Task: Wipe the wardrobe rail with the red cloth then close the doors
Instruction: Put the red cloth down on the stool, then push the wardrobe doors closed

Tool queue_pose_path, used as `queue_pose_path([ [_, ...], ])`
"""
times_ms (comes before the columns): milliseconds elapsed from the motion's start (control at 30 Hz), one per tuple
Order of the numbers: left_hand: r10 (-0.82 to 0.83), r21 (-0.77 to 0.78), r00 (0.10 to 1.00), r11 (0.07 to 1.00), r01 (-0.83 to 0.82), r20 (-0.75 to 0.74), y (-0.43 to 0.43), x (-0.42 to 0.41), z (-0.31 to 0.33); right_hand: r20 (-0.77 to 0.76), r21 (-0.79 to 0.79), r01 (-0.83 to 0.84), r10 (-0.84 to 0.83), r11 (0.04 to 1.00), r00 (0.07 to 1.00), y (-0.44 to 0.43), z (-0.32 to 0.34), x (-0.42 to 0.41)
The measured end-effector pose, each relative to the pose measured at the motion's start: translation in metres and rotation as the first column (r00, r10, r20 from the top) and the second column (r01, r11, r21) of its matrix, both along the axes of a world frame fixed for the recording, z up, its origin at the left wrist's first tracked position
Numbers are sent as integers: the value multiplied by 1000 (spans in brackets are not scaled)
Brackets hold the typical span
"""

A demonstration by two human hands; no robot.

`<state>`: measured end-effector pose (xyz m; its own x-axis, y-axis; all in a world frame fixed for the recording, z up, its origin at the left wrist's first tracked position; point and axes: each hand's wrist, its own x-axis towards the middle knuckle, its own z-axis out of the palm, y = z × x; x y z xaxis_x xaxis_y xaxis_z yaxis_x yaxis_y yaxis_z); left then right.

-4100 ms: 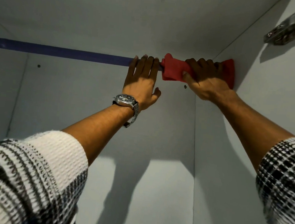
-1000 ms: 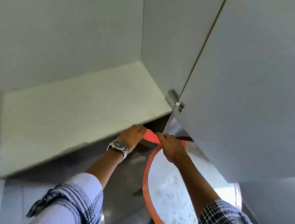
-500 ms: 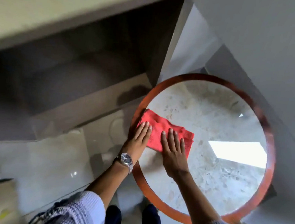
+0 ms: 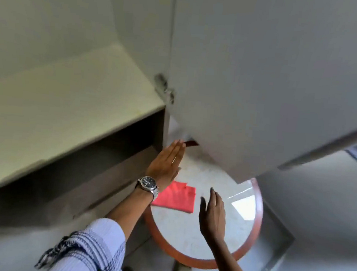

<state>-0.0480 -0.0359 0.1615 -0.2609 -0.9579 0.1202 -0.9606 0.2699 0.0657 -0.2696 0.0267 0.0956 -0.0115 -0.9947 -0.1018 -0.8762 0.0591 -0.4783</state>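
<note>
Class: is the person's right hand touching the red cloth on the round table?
Apart. Head view shows bare tabletop between the right hand and red cloth.

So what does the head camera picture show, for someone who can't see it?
Two empty, open hands, left hand and right hand, are raised above a folded red cloth lying on a round table. An open grey wardrobe door hangs overhead.

The red cloth (image 4: 175, 197) is seen as a soft, matt fabric, folded flat on the round table (image 4: 188, 233), whose top looks like polished pale stone with a glossy shine and a smooth red-brown rim. The wardrobe door (image 4: 264, 78) and shelf (image 4: 68, 95) are shown as smooth matt board. A shiny metal watch (image 4: 148, 184) is worn beside a woven checked sleeve (image 4: 89, 250).
</note>
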Motion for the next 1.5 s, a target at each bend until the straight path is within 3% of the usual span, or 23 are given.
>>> queue_pose_path([
  [67,-117,-173,993,978,119,21,-22,-20,79,91,-183,236,-222,954,971,4,55,-12],
  [133,-232,-391,972,892,226,31,-38,-48,167,190,-345,337,-286,876,939,-6,118,-26],
  [233,-366,-650,929,694,309,50,-53,-89,296,236,-552,242,-129,798,963,-40,215,-41],
  [333,-392,-780,916,544,308,89,-55,-129,410,224,-688,113,61,717,973,-65,296,-56],
  [467,-374,-829,928,519,211,2,-43,-168,492,185,-730,-1,200,683,962,-67,349,-65],
  [567,-342,-824,932,557,103,-115,-20,-175,501,109,-744,-81,240,663,965,-48,346,-63],
  [700,-346,-858,911,513,-17,-226,22,-154,479,81,-769,-204,409,605,909,-14,327,-30],
  [833,-267,-893,909,405,-196,-320,72,-86,464,-51,-817,-400,638,415,768,14,314,21],
  [900,-203,-886,917,395,-245,-344,94,-44,465,-121,-819,-468,698,332,706,19,318,54],
  [1067,-22,-832,898,386,-397,-439,125,51,470,-377,-562,-804,804,195,459,24,336,139],
  [1133,33,-810,881,379,-448,-472,128,89,473,-503,-385,-903,778,189,377,20,343,170],
  [1200,62,-798,873,380,-468,-483,125,126,475,-572,-298,-930,741,214,353,12,348,202],
  [1333,47,-796,878,399,-455,-477,107,177,469,-596,-295,-908,686,298,418,3,339,252],
  [1500,71,-786,854,356,-505,-516,85,216,458,-606,-312,-896,660,316,444,-16,320,300],
])
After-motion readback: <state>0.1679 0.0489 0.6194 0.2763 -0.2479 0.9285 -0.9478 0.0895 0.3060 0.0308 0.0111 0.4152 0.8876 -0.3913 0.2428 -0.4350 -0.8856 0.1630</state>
